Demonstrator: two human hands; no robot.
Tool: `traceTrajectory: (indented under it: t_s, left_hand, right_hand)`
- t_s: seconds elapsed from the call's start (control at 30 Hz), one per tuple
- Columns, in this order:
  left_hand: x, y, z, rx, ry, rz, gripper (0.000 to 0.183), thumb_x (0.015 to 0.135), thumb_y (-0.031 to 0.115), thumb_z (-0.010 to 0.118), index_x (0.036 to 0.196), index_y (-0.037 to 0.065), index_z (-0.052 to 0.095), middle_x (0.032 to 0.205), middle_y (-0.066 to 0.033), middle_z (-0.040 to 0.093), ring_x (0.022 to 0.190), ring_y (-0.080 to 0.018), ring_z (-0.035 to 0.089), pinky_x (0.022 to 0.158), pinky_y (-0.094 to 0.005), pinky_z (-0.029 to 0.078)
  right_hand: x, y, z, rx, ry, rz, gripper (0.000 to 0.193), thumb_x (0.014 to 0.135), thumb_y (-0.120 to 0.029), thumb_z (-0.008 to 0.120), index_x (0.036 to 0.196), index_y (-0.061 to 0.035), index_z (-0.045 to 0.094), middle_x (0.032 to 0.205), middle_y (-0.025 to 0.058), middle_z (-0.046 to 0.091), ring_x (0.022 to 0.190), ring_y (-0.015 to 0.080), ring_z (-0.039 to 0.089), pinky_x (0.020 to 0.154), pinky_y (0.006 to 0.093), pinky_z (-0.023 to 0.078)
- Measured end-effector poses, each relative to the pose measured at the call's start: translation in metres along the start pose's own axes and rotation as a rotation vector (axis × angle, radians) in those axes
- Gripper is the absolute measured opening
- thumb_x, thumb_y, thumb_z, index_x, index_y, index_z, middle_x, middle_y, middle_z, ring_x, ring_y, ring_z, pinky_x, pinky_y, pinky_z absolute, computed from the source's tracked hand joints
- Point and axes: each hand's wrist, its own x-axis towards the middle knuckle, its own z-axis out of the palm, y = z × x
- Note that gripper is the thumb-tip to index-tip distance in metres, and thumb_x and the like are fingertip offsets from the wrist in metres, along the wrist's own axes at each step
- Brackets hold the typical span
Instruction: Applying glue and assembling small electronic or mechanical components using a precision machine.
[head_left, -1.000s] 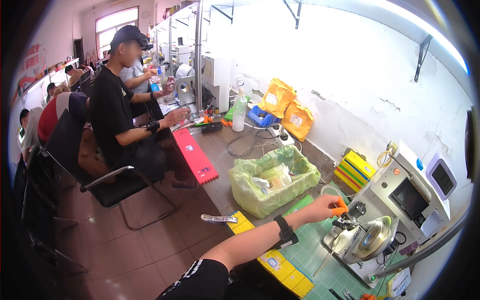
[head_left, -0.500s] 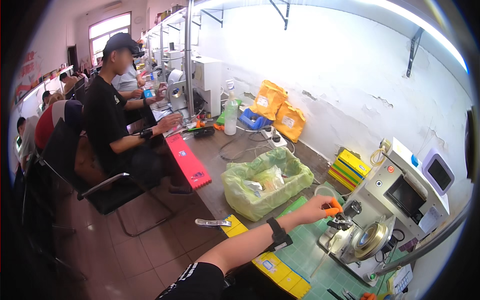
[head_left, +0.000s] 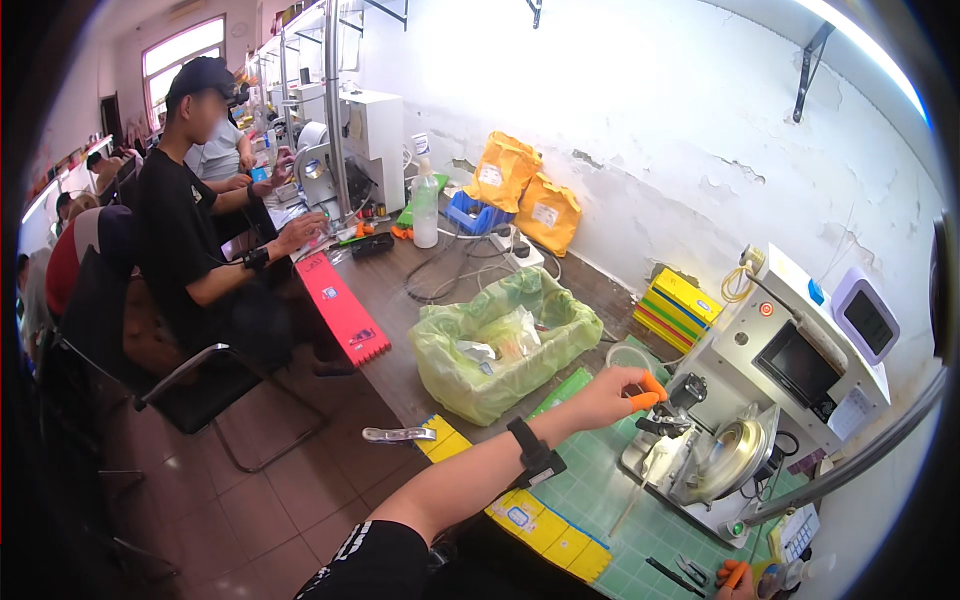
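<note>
Okay, head view: left hand (head_left: 605,398) in orange finger covers (head_left: 653,385), fingertips nearly together, whether pinching anything cannot tell; just beside black clamp-like part (head_left: 662,426), which sits left of pale reel (head_left: 738,443), in front of white machine (head_left: 728,362); part probably stiff, not slippery, maybe fixed down, best held by outer end; right hand (head_left: 736,580) at lower edge, partly cut off, near small pliers (head_left: 692,570), grip cannot tell

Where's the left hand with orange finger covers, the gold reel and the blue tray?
Left hand (head_left: 608,396): head view, back of the hand.
Gold reel (head_left: 736,446): head view, round face.
Blue tray (head_left: 474,221): head view, front wall.
</note>
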Motion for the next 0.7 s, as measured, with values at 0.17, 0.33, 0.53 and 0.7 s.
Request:
traceTrajectory:
  t_s: [0.17, 0.33, 0.53, 0.7]
  left_hand:
    - [-0.002, 0.005, -0.002, 0.031, -0.008, 0.009, 0.019, 0.101, 0.014, 0.071, 0.115, 0.003, 0.075, 0.105, -0.0034, 0.077, 0.09, -0.0086, 0.068, 0.082, -0.0272, 0.055]
    - [-0.003, 0.008, -0.006, 0.027, -0.06, -0.057, 0.019, 0.104, 0.014, 0.068, 0.119, 0.003, 0.073, 0.113, -0.0037, 0.075, 0.1, -0.0105, 0.068, 0.091, -0.0295, 0.055]
    - [-0.001, 0.01, -0.007, -0.029, -0.081, -0.057, 0.02, 0.104, 0.015, 0.068, 0.12, 0.004, 0.073, 0.112, -0.0023, 0.074, 0.095, -0.0087, 0.066, 0.085, -0.0276, 0.054]
    - [0.0, 0.005, -0.006, 0.004, -0.091, -0.012, 0.02, 0.104, 0.016, 0.068, 0.12, 0.004, 0.074, 0.111, -0.0016, 0.074, 0.094, -0.0073, 0.065, 0.084, -0.0263, 0.053]
  right_hand:
    - [0.004, 0.007, 0.002, -0.119, 0.023, -0.112, 0.03, 0.109, -0.017, 0.057, 0.099, 0.0029, 0.077, 0.084, 0.0097, 0.076, 0.07, 0.0174, 0.066, 0.065, 0.0319, 0.052]
    - [0.003, 0.015, 0.003, -0.108, 0.001, -0.088, 0.03, 0.109, -0.018, 0.057, 0.099, 0.0026, 0.077, 0.085, 0.01, 0.076, 0.07, 0.0176, 0.066, 0.065, 0.0322, 0.052]
    - [0.008, 0.012, 0.005, -0.108, -0.02, -0.069, 0.033, 0.11, -0.021, 0.057, 0.1, 0.0026, 0.077, 0.086, 0.0098, 0.076, 0.072, 0.0178, 0.066, 0.067, 0.0334, 0.052]
    - [0.009, 0.019, 0.003, -0.058, -0.006, -0.067, 0.035, 0.111, -0.022, 0.055, 0.101, 0.0034, 0.077, 0.087, 0.0098, 0.076, 0.074, 0.0165, 0.065, 0.068, 0.0327, 0.052]
